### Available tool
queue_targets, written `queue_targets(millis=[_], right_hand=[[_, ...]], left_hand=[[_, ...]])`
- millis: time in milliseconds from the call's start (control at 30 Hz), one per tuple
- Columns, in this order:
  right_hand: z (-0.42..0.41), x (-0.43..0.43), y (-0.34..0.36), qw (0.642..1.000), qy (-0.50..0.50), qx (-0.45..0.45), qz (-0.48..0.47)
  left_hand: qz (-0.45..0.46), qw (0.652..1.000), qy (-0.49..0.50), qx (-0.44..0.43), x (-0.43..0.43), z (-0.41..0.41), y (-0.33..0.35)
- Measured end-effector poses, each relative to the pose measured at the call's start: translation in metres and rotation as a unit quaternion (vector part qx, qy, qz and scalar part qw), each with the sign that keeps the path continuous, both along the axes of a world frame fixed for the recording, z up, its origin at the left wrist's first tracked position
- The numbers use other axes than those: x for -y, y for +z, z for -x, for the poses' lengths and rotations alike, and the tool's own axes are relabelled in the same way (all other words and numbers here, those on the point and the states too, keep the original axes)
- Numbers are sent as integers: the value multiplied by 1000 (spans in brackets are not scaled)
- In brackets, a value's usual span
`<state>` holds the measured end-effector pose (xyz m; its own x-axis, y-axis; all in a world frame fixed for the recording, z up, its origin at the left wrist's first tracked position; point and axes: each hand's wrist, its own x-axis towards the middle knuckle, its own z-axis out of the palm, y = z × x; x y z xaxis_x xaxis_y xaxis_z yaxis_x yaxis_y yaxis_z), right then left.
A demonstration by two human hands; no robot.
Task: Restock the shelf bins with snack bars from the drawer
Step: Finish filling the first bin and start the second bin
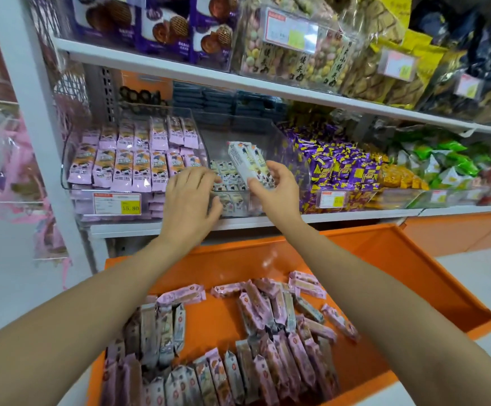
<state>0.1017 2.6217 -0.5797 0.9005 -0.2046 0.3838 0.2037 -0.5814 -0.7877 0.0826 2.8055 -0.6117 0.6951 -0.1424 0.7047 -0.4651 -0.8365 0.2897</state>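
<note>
My right hand [276,186] grips a small bunch of cream-wrapped snack bars [245,159], tilted, above the middle clear shelf bin [232,136]. That bin holds a few cream bars [226,177] low at its front. My left hand [190,197] reaches over the bin's front edge with its fingers curled down onto those bars. Below, the open orange drawer [399,259] holds several pink and cream snack bars [270,317]. The bin to the left is filled with rows of pink bars [133,165].
A bin of purple-and-yellow packets [340,168] stands right of the middle bin, with green and red packets [455,162] beyond it. The upper shelf [150,64] carries biscuit boxes and bagged snacks. A white upright post [30,112] stands at the left. A yellow price tag [117,203] fronts the pink bin.
</note>
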Motion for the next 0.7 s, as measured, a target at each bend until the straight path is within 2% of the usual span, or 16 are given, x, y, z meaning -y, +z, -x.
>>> queue_targets(millis=[133, 267, 533, 700], right_hand=[[-33, -6, 9, 998, -8, -44, 37], [-67, -14, 12, 992, -3, -95, 86], [-128, -40, -1, 968, 43, -190, 158], [-152, -55, -8, 956, 68, -213, 189]], left_hand=[[-98, 993, 37, -45, -16, -20, 4], [-151, 983, 49, -91, -23, -32, 3], [-161, 983, 60, -62, -23, -39, -9], [-168, 981, 67, -68, -23, -44, -9]])
